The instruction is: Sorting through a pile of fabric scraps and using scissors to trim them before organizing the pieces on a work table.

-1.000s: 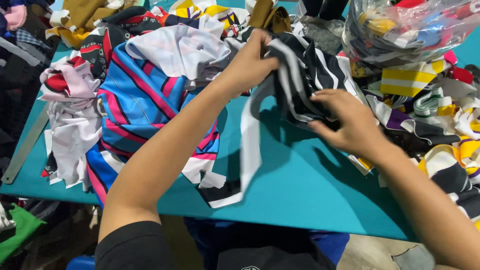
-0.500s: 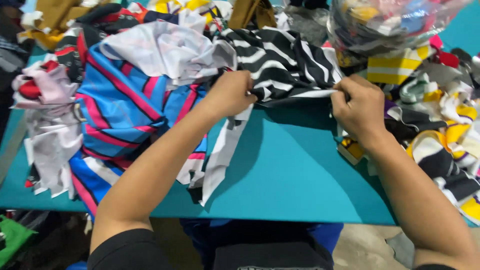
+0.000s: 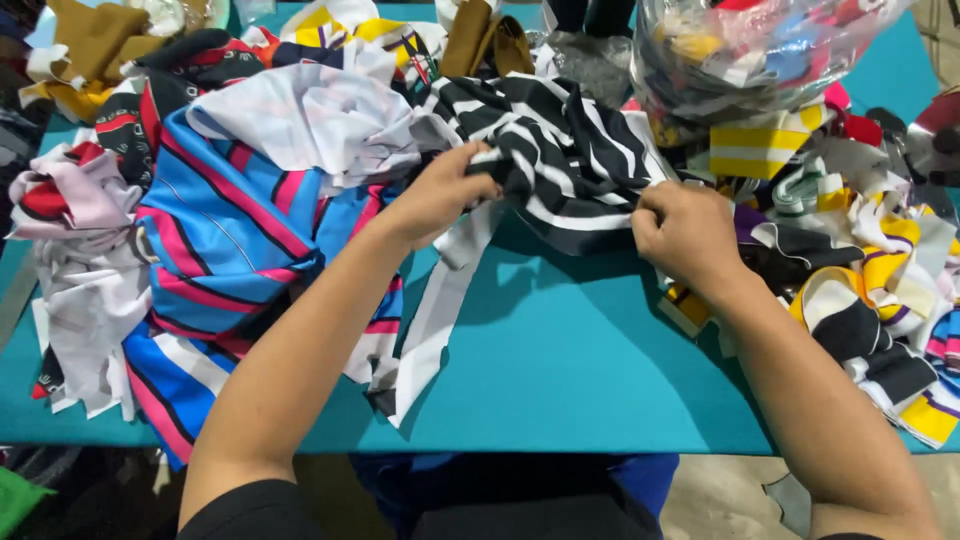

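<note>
Piece in hand: we hold a black-and-white striped fabric piece (image 3: 560,160) over the far half of the teal table (image 3: 560,360), just past its bare middle.
Left hand (image 3: 440,195): our fingers are curled shut on the near left edge of the striped piece, pinching a fold of it.
Right hand (image 3: 685,232): fingers are bunched together on the near right edge, thumb pressed over the cloth.
Handling note: we judge the spread goes best with both pinches kept at the edge and drawn evenly apart, so the knit does not bunch or skew.
Look of the piece: wide black bands with narrow white stripes; soft, rumpled, folded on itself in the middle; a grey-white strip (image 3: 440,300) hangs from near the left hand toward us.
Left of it: a blue fabric with pink stripes (image 3: 230,240), and a white crumpled cloth (image 3: 320,125) lying on top of that.
Right of it: a heap of yellow, white and black striped scraps (image 3: 870,290).
Beyond: a clear plastic bag of coloured scraps (image 3: 750,50); brown cloth (image 3: 90,40) at the far left corner.
</note>
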